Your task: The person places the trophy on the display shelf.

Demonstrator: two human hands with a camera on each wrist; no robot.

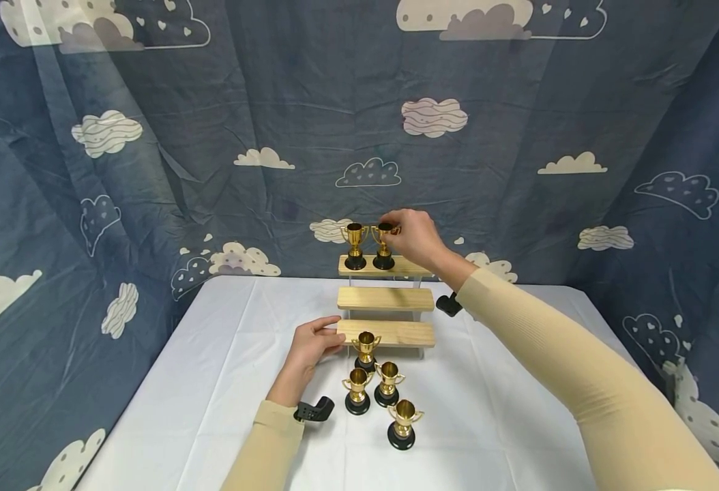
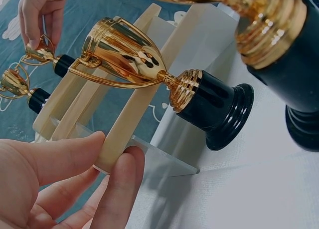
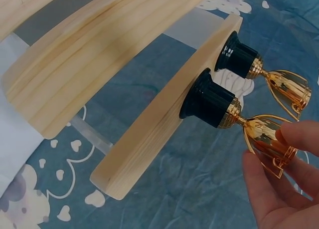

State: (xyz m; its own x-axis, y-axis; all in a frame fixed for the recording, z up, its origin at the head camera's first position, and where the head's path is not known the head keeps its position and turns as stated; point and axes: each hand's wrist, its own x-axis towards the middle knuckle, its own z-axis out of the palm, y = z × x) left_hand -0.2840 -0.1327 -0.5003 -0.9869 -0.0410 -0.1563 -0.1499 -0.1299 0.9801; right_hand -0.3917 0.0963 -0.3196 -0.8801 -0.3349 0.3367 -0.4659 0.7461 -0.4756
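My right hand (image 1: 417, 239) pinches the cup of a small gold trophy (image 3: 209, 99) by its bowl. The black base of that trophy sits on the top step of a three-step wooden stand (image 1: 386, 298). Just left of it, on the same step, stands a second gold trophy (image 1: 355, 239). At the bottom step's left end, my left hand (image 1: 310, 346) grips the plank (image 2: 122, 129) between thumb and fingers. Close to that hand, a third trophy (image 1: 365, 346) stands upright before the stand.
In front of the stand, more trophies stand upright on the white-covered table (image 1: 243, 382): one on the left (image 1: 357, 392), another on the right (image 1: 387, 385), and the nearest (image 1: 402, 426). A dark cloud-patterned cloth (image 1: 310, 82) hangs behind and at both sides.
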